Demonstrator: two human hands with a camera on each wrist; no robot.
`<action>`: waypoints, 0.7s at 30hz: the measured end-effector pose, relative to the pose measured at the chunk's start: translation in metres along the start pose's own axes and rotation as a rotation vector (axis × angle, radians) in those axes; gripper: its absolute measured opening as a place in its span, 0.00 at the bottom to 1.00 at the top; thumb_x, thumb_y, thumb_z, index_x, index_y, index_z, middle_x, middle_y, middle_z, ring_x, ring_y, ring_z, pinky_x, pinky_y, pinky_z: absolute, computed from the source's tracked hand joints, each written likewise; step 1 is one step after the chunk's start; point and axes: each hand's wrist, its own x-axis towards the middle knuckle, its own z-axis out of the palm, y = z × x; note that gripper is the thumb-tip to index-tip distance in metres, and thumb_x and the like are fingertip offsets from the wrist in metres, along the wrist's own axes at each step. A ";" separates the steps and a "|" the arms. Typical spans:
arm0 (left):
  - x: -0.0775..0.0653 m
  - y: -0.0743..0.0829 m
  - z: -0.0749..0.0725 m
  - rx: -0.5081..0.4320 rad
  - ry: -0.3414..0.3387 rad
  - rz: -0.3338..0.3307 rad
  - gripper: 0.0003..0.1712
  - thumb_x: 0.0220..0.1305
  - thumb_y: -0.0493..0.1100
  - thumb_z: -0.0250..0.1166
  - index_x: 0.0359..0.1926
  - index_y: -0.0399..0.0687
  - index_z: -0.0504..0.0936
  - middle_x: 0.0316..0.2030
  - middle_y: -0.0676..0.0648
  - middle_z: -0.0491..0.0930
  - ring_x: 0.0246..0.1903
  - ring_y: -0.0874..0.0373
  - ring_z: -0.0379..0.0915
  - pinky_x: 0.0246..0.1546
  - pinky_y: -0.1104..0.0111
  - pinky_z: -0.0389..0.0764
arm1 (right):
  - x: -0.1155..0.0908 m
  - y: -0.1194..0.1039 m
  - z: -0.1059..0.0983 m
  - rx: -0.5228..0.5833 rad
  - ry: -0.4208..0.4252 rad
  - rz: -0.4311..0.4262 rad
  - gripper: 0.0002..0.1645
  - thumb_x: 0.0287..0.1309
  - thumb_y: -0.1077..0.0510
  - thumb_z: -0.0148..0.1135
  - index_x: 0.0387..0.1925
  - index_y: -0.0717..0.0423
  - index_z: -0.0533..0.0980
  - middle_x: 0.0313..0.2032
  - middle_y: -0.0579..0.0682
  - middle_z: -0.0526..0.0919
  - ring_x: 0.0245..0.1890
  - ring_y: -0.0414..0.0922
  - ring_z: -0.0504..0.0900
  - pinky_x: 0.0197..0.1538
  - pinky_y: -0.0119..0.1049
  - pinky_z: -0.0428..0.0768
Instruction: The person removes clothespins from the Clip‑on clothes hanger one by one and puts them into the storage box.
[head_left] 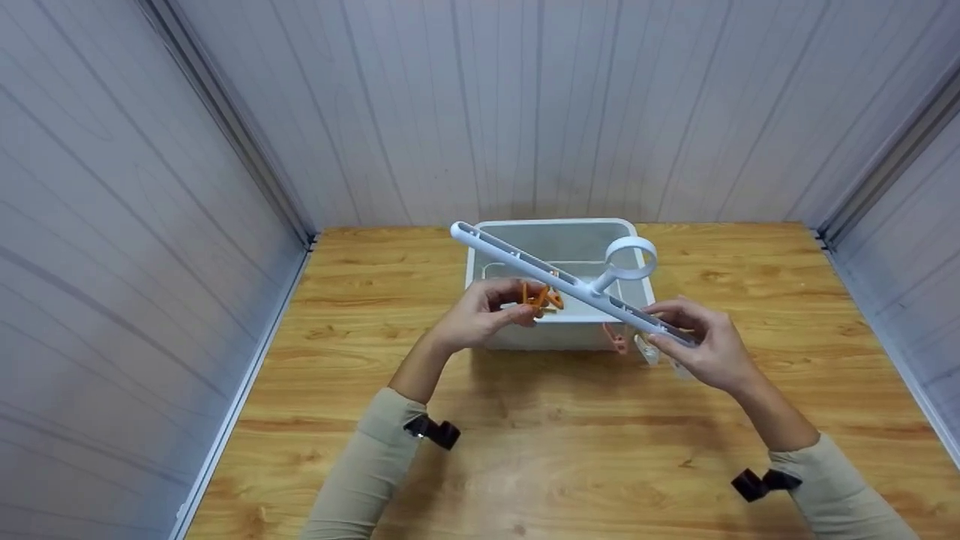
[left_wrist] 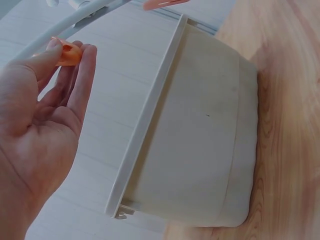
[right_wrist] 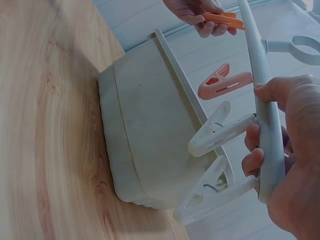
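Note:
My right hand (head_left: 709, 341) grips one end of a white clip hanger bar (head_left: 525, 262), which slants up to the left above a white plastic bin (head_left: 555, 335). A ring (head_left: 631, 258) sticks out from the bar's middle. Below the bar, near my right hand, hang a pink clothespin (right_wrist: 224, 84) and two clear clothespins (right_wrist: 220, 131). My left hand (head_left: 484, 311) pinches an orange clothespin (right_wrist: 222, 20) between thumb and fingers, close against the bar's underside. Whether that clothespin is fastened to the bar, I cannot tell.
The bin stands on a wood-grain table (head_left: 390, 300) towards the back wall (head_left: 420, 112). Panel walls rise on the left and right. A small black camera (head_left: 433, 431) is strapped on each sleeved wrist.

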 end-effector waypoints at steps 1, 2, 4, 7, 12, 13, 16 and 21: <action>0.000 0.001 0.000 0.003 -0.002 -0.006 0.23 0.82 0.31 0.64 0.71 0.24 0.79 0.65 0.23 0.83 0.53 0.62 0.86 0.57 0.67 0.93 | 0.000 0.000 0.000 0.002 0.003 0.003 0.18 0.65 0.77 0.73 0.54 0.66 0.87 0.39 0.41 0.91 0.38 0.33 0.89 0.45 0.22 0.88; 0.000 0.003 0.000 0.001 -0.004 -0.014 0.23 0.83 0.31 0.63 0.72 0.25 0.79 0.66 0.24 0.83 0.54 0.61 0.85 0.57 0.67 0.93 | 0.000 0.000 -0.001 0.004 0.005 0.006 0.18 0.65 0.77 0.73 0.54 0.66 0.87 0.38 0.41 0.90 0.38 0.33 0.89 0.44 0.23 0.88; 0.000 0.006 0.001 -0.025 -0.009 -0.026 0.24 0.83 0.30 0.62 0.73 0.24 0.77 0.68 0.23 0.82 0.57 0.57 0.85 0.59 0.64 0.93 | 0.001 0.000 -0.001 0.018 0.012 0.010 0.18 0.64 0.77 0.72 0.54 0.67 0.87 0.38 0.40 0.90 0.37 0.33 0.88 0.44 0.23 0.88; -0.001 0.008 0.002 -0.074 -0.013 -0.045 0.25 0.83 0.30 0.61 0.75 0.23 0.75 0.69 0.21 0.79 0.57 0.55 0.85 0.59 0.60 0.94 | 0.001 0.001 -0.001 0.030 0.017 0.013 0.18 0.63 0.78 0.72 0.54 0.69 0.86 0.37 0.37 0.90 0.36 0.33 0.88 0.43 0.23 0.88; -0.002 0.008 0.002 -0.062 -0.001 -0.049 0.24 0.84 0.31 0.61 0.74 0.24 0.76 0.70 0.23 0.80 0.57 0.58 0.85 0.60 0.63 0.93 | 0.000 0.000 -0.001 0.033 0.000 0.015 0.18 0.64 0.78 0.72 0.55 0.68 0.86 0.38 0.35 0.89 0.36 0.33 0.88 0.42 0.24 0.88; -0.003 0.007 0.001 -0.048 -0.001 -0.046 0.24 0.84 0.31 0.61 0.74 0.25 0.76 0.69 0.24 0.81 0.57 0.59 0.84 0.60 0.64 0.92 | 0.000 0.000 -0.001 0.034 -0.006 0.017 0.18 0.65 0.77 0.72 0.55 0.68 0.86 0.38 0.36 0.89 0.36 0.34 0.89 0.42 0.25 0.88; -0.004 0.007 -0.002 -0.024 -0.010 -0.034 0.24 0.84 0.33 0.62 0.75 0.26 0.77 0.70 0.26 0.81 0.58 0.58 0.85 0.61 0.65 0.92 | 0.000 -0.001 -0.002 0.034 -0.022 0.019 0.18 0.65 0.76 0.73 0.55 0.67 0.86 0.38 0.38 0.90 0.37 0.34 0.90 0.42 0.25 0.88; -0.004 0.008 -0.005 -0.020 -0.027 -0.037 0.25 0.84 0.34 0.62 0.76 0.28 0.76 0.70 0.27 0.81 0.59 0.54 0.85 0.62 0.62 0.92 | 0.002 -0.002 -0.005 0.029 -0.042 0.013 0.18 0.66 0.76 0.73 0.56 0.67 0.86 0.39 0.39 0.90 0.38 0.34 0.90 0.43 0.25 0.89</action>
